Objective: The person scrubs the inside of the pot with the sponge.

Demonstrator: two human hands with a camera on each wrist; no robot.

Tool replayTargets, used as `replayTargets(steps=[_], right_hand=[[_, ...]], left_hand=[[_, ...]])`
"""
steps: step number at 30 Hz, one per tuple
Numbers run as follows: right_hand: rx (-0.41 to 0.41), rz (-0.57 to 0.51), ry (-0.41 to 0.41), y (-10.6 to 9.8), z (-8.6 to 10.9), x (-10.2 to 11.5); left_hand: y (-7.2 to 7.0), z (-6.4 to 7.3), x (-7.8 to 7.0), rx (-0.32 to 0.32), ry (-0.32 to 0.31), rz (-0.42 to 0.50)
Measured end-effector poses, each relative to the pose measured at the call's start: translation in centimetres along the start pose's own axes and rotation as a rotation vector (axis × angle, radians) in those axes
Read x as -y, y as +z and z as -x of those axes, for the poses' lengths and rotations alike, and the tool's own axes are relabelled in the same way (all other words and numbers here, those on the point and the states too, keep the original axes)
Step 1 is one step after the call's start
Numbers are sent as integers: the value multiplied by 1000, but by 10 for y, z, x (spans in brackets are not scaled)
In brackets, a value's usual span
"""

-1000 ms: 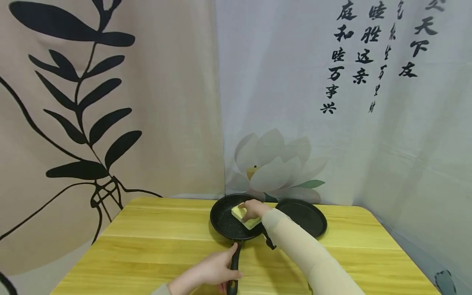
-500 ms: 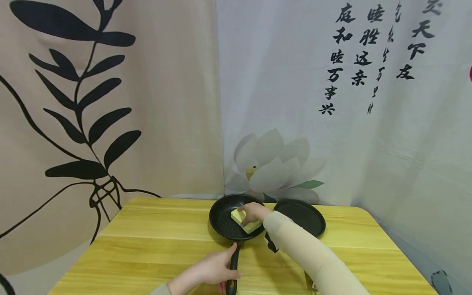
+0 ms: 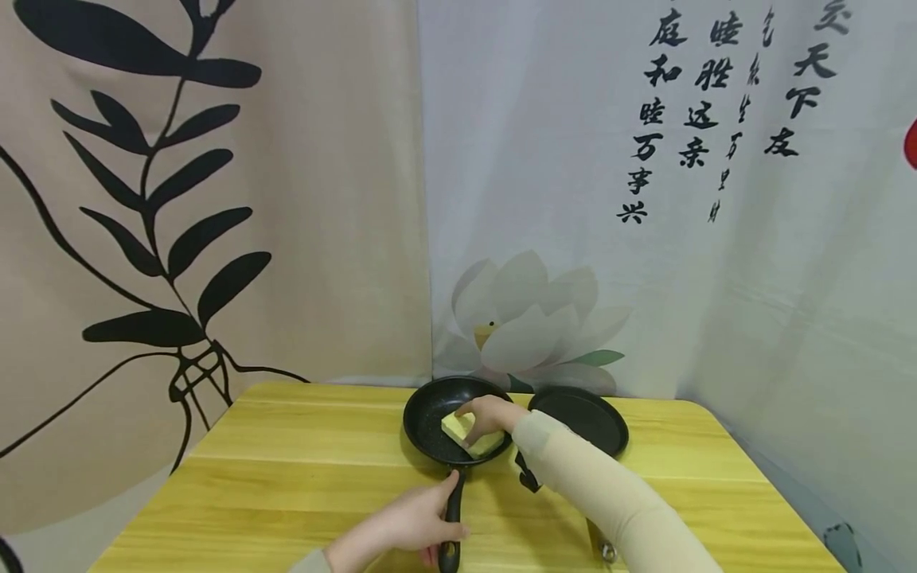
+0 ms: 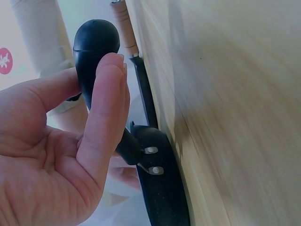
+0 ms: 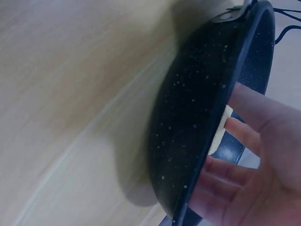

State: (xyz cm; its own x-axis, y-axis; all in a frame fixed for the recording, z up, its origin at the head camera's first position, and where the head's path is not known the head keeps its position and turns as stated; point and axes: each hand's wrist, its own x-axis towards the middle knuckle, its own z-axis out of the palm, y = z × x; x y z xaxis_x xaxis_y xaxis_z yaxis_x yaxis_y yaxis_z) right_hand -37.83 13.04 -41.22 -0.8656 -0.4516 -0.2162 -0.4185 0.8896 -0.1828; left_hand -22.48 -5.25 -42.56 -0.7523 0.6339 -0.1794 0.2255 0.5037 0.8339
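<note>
A black speckled frying pan [image 3: 423, 426] is near the back of the table, its handle [image 3: 453, 509] toward me. My left hand [image 3: 423, 519] holds that handle, thumb along one side and fingers around the other; the left wrist view shows the fingers [image 4: 106, 103] against the black grip. Inside the pan, my right hand [image 3: 490, 415] pinches a pale yellow sponge [image 3: 454, 428] against the near right part of the base. From the right wrist, only an edge of the sponge [image 5: 220, 133] shows behind the pan's rim, with the fingertips partly hidden.
A second, flat black pan [image 3: 591, 422] lies at the right of the frying pan, partly covered by the right sleeve [image 3: 609, 493]. Its brown handle [image 4: 123, 26] points toward me. Behind the wooden table [image 3: 301, 454] hangs a printed curtain [image 3: 344, 239].
The right hand has slid the sponge toward the near side of the frying pan. The left hand keeps its hold on the handle. The head view has shifted slightly.
</note>
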Motion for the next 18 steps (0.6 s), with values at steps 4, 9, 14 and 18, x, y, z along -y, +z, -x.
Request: replayTargets(steps=[4, 9, 14, 18], right_hand=[[29, -35, 4, -1, 3, 3], [52, -62, 13, -2, 5, 6], [66, -70, 11, -2, 6, 8], [78, -40, -17, -1, 5, 11]], left_hand=[[0, -7, 12, 25, 21, -15], [0, -7, 12, 23, 32, -23], [0, 2, -7, 1, -3, 15], [1, 4, -9, -15, -8, 5]])
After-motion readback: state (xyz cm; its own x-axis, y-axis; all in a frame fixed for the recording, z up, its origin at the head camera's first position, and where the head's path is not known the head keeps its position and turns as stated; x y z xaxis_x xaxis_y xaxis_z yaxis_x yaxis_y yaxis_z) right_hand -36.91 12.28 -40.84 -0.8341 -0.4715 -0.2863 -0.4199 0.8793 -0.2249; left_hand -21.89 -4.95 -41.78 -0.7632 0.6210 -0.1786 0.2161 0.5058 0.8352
